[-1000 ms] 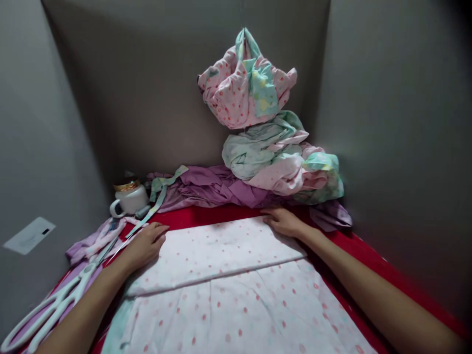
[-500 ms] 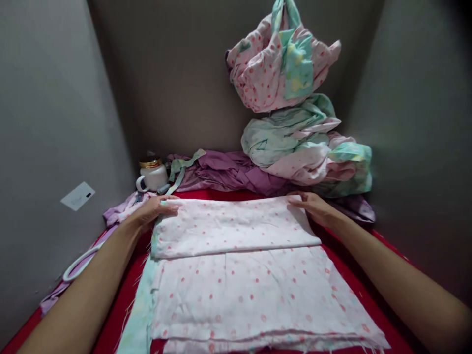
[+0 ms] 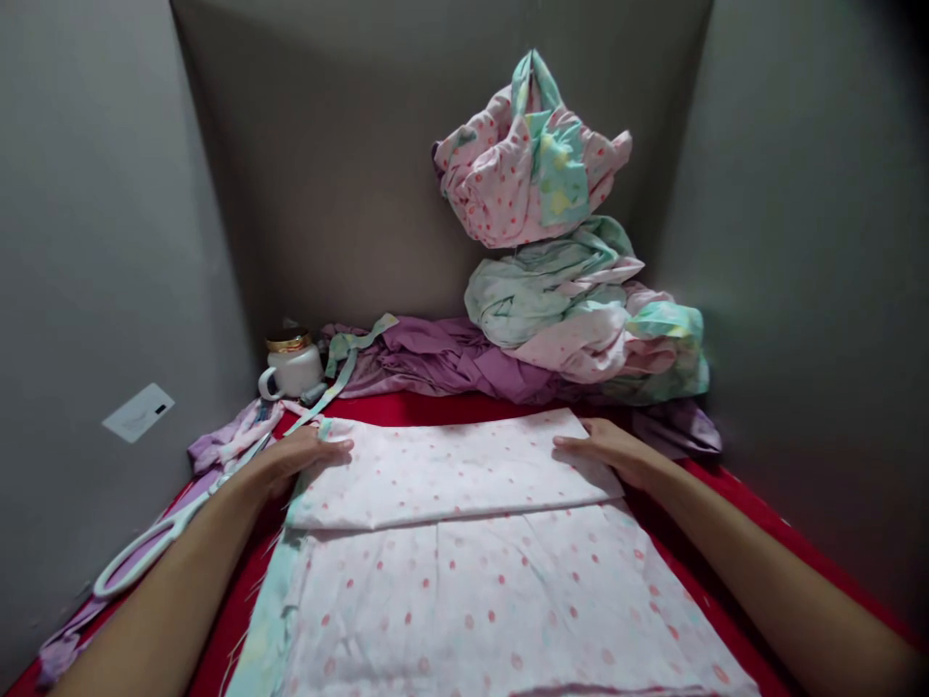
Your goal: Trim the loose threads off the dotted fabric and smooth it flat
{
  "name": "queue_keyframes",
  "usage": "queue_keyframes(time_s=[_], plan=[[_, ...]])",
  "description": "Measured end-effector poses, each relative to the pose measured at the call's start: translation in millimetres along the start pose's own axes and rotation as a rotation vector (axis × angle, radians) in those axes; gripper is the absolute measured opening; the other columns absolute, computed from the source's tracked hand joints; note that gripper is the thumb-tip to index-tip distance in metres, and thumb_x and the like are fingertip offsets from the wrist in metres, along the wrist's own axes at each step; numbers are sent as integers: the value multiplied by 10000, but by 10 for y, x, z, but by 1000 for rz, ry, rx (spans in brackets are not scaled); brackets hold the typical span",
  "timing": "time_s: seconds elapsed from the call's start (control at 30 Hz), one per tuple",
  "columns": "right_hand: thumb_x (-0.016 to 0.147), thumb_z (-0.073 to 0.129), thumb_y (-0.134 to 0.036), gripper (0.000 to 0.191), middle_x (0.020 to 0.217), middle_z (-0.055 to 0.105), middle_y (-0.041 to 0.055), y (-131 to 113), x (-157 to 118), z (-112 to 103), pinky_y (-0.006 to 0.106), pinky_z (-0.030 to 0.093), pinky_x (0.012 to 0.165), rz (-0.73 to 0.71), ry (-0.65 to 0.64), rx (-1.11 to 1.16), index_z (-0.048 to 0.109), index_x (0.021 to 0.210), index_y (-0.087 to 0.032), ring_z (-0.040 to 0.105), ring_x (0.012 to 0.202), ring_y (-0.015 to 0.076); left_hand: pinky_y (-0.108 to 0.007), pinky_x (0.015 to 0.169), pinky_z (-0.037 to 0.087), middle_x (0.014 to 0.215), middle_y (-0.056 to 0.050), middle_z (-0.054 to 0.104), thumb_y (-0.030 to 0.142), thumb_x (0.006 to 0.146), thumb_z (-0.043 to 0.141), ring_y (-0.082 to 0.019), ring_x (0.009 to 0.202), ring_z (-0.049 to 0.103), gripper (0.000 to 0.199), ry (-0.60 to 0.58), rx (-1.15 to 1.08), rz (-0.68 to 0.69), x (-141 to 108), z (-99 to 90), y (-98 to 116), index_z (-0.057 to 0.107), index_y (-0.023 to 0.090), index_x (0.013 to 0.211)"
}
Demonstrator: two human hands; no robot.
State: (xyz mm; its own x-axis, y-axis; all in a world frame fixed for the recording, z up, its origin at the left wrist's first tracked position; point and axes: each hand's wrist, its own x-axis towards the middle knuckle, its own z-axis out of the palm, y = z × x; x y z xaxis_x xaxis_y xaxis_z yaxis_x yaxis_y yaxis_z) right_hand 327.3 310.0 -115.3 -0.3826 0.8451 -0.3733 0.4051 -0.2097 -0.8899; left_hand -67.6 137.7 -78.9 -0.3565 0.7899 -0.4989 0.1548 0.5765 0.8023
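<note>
A white cloth with red dots (image 3: 464, 590) lies on a red surface (image 3: 421, 410), its far part folded over into a band. My left hand (image 3: 301, 455) pinches the band's far left corner, thumb on top and fingers hidden beneath. At the far right corner, my right hand (image 3: 610, 449) grips the cloth the same way, its thumb on the upper face. Pale green fabric with frayed threads (image 3: 265, 620) shows along the left edge.
White-handled scissors (image 3: 156, 540) lie at left beside purple cloth strips. Behind stand a white mug (image 3: 294, 371) with a gold lid and crumpled purple fabric (image 3: 442, 353). A dotted cloth bundle (image 3: 508, 179) hangs above a green and pink heap (image 3: 566, 300). Grey walls enclose three sides.
The view has tilted up slightly, so everything sits lower. Both hands still hold the far corners, their thumbs now lying further over the cloth.
</note>
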Motion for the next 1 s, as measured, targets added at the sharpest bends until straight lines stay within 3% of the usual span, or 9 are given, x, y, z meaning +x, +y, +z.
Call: queue_keyframes(time_s=[0.1, 0.2, 0.3, 0.53, 0.7, 1.0], plan=[[528, 810, -419, 472, 873, 695, 109, 81, -205, -58, 219, 460, 542, 74, -35, -55, 645, 858, -125, 639, 716, 199, -336, 726, 545, 930, -99, 695, 367, 451, 853, -269, 858, 656, 614, -173, -84, -28, -64, -71, -29, 607, 150, 970], [533, 800, -486, 503, 841, 687, 107, 180, -471, -99, 225, 459, 544, 126, -117, -38, 632, 844, -128, 639, 716, 210, -321, 710, 546, 940, -103, 696, 347, 475, 859, -250, 824, 660, 597, -228, -165, -68, -109, -92, -110, 606, 141, 976], [568, 772, -517, 499, 831, 681, 102, 256, -679, -76, 227, 472, 571, 177, -118, 22, 627, 858, -138, 639, 733, 208, -302, 643, 543, 893, -111, 699, 394, 510, 840, -238, 763, 661, 550, -189, -200, -118, -190, -34, -178, 616, 122, 932], [570, 709, -470, 351, 499, 541, -5, 225, -687, 143, 203, 301, 352, 212, 102, 81, 503, 623, -191, 441, 379, 92, -275, 564, 518, 767, -74, 699, 371, 456, 850, -216, 645, 650, 525, -77, -205, -135, -514, 167, -220, 625, 130, 864], [621, 674, -402, 254, 669, 666, 70, 213, -669, 155, 224, 420, 440, 240, 74, 204, 577, 695, -179, 600, 522, 163, -293, 609, 518, 771, -58, 696, 397, 481, 814, -251, 735, 667, 509, -17, -231, -141, -711, 285, -347, 607, 161, 881], [598, 694, -390, 266, 670, 675, 76, 189, -692, 147, 247, 471, 515, 268, 30, 281, 578, 718, -184, 643, 593, 199, -299, 634, 520, 720, -51, 687, 394, 492, 796, -244, 693, 664, 446, -32, -299, -132, -827, 387, -261, 616, 160, 826]])
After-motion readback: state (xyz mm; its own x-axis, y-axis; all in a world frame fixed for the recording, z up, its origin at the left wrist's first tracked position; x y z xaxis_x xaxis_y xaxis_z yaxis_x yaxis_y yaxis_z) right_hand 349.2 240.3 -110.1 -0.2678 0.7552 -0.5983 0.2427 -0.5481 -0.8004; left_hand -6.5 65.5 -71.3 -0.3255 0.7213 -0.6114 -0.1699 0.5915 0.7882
